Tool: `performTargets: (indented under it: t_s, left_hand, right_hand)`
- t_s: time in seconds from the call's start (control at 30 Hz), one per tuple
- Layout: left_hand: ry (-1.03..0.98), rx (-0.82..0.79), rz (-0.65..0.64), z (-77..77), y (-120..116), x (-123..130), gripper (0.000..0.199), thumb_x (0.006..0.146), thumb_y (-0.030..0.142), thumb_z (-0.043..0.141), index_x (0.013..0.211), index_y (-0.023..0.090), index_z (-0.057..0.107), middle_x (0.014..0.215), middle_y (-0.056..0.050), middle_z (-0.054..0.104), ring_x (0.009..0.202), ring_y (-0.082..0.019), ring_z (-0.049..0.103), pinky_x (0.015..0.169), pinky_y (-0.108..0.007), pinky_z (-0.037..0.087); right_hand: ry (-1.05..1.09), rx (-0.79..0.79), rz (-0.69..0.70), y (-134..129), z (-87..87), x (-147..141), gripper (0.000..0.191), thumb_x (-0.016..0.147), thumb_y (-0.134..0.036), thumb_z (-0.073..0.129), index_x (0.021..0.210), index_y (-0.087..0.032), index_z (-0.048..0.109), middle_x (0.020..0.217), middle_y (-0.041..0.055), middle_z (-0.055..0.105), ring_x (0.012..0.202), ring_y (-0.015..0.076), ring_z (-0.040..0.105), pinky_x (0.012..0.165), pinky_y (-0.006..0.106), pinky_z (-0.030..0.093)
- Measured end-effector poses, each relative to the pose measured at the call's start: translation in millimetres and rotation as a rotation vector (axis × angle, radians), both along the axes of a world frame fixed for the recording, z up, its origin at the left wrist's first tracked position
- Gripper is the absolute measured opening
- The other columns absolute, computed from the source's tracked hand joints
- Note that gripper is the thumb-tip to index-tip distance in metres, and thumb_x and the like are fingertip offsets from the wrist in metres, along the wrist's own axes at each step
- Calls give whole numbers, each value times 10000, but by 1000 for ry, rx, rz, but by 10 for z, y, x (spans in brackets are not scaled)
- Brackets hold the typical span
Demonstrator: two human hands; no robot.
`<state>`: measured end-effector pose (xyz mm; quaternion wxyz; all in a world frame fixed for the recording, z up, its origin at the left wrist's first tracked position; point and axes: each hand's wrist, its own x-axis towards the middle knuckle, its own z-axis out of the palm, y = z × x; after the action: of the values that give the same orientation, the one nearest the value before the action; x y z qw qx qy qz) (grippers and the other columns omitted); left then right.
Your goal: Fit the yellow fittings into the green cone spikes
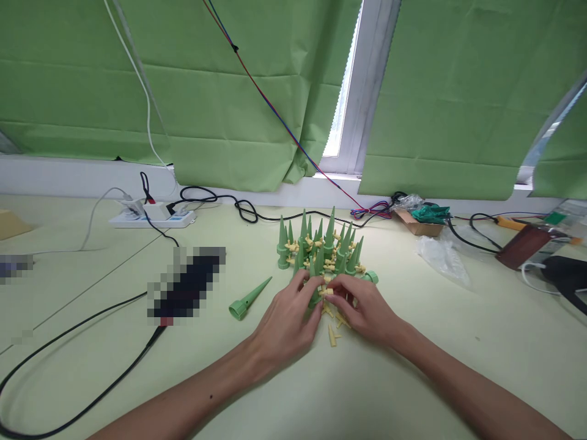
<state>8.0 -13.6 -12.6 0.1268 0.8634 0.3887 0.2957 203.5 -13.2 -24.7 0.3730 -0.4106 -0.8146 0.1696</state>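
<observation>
My left hand point(293, 308) is closed around a green plastic spike point(313, 298), most of which its fingers hide. Between the thumb and fingers of my right hand point(364, 305) is a small cream T-shaped plastic piece point(327, 292), held against the side of that spike. Just beyond both hands stands a cluster of upright green spikes point(330, 235), many with cream pieces at their sides. Several loose cream pieces point(332, 336) lie on the table below my hands. Left of my left hand, one more green spike point(250, 299) lies on its side.
A pixelated dark device point(190, 284) with a black cable point(92, 311) occupies the table's left. At the back stands a white power strip point(153, 218). To the right are a small cardboard box point(419, 221), a clear plastic bag point(443, 260) and a dark red object point(525, 247).
</observation>
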Motion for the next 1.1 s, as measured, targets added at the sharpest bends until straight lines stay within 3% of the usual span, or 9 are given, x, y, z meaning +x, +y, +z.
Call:
performTargets:
  t_s: [0.27,0.43,0.57,0.8,1.1]
  left_hand:
    - [9,-3,-34,-7,-4,-6,236,943,194,447,1171,235,490,1039,-50,522,660,-140,534,578,-276,431]
    - [19,-18,-33,-2,-8,-9,226,949,207,436,1168,235,482,1041,-47,515,650,-139,522,593,-287,428]
    - [27,-38,-17,3,-13,-8,210,947,220,442,1153,233,483,1045,-48,513,644,-141,517,566,-284,416]
    - [6,-78,1,28,-11,11,214,954,225,433,1165,236,469,1078,-56,517,766,-180,574,672,-327,464]
    - [8,-96,4,10,1,9,184,955,233,431,1135,244,462,1073,-44,513,760,-179,555,659,-326,443]
  right_hand:
    - [-39,44,-16,7,-5,-11,313,988,-256,457,682,-205,421,602,-30,466,546,123,431,535,251,313]
    - [-57,30,-28,27,-18,-15,363,994,-264,452,643,-202,386,570,-42,416,522,114,399,531,249,281]
    - [-49,5,-34,15,-3,-28,316,995,-271,459,687,-197,473,602,-26,481,548,124,435,547,249,311]
    - [41,-45,22,-15,26,-27,97,973,-253,508,989,-188,578,809,28,623,663,145,547,582,245,416]
    - [28,-23,32,13,-27,10,83,966,-236,514,920,-189,564,757,15,606,647,141,532,570,242,397]
